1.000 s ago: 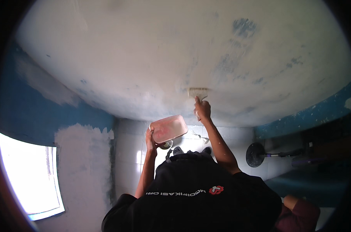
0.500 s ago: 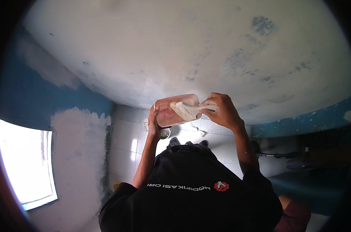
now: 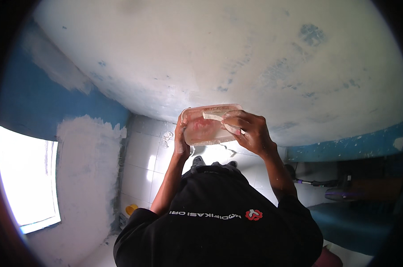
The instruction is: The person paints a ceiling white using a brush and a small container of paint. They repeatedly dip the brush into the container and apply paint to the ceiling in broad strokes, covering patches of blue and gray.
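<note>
A shallow translucent plastic container point(image 3: 197, 131) with pinkish stains inside is held in front of me, below the patchily white-painted wall point(image 3: 188, 53). My left hand point(image 3: 181, 135) is closed on its left end. My right hand point(image 3: 250, 131) grips a wide paintbrush point(image 3: 212, 115) over the container's right side, its pale, coated head at the far part of the inside; the bristles are largely hidden.
Blue walls point(image 3: 41, 102) with white patches flank me, a bright window point(image 3: 26, 175) at left. On the white tiled floor point(image 3: 139, 151) stands a yellow container point(image 3: 131, 209). Dark long-handled equipment point(image 3: 317, 182) is at right, part of another person's maroon sleeve point(image 3: 330, 258) at lower right.
My right hand and brush have left the wall and come down into the container. My left hand has lifted the container up and slightly right.
</note>
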### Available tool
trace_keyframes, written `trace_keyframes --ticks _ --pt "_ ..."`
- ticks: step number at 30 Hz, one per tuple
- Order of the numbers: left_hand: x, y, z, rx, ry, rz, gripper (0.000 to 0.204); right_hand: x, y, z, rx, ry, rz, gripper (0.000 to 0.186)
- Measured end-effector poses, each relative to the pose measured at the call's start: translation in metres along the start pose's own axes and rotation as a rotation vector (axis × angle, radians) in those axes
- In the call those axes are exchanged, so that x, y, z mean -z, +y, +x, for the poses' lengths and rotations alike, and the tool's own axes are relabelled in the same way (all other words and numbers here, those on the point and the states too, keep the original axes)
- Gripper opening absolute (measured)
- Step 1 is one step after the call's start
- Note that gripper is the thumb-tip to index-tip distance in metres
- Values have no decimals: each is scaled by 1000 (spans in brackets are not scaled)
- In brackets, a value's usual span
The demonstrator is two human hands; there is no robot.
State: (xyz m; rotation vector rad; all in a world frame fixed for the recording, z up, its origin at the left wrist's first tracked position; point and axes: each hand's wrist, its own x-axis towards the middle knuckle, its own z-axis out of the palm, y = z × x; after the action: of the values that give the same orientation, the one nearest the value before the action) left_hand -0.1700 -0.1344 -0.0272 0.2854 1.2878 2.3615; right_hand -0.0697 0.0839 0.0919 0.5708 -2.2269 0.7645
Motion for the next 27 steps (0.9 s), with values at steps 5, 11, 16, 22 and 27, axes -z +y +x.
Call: trace_keyframes --ticks 5,11,16,22,27 --pt "-8 8 8 -104 -13 -7 60 16 -3 2 -77 66 40 34" --pt "-24 33 6 5 48 52 62 26 1 8 -200 30 188 16" --pt "-21 29 3 67 44 73 67 2 -2 3 -41 -24 -41 37" --pt "-24 19 0 189 176 136 68 -42 -8 -20 -104 85 4 34" --pt "-31 24 -6 179 156 200 72 -39 -7 -11 -191 171 221 18"
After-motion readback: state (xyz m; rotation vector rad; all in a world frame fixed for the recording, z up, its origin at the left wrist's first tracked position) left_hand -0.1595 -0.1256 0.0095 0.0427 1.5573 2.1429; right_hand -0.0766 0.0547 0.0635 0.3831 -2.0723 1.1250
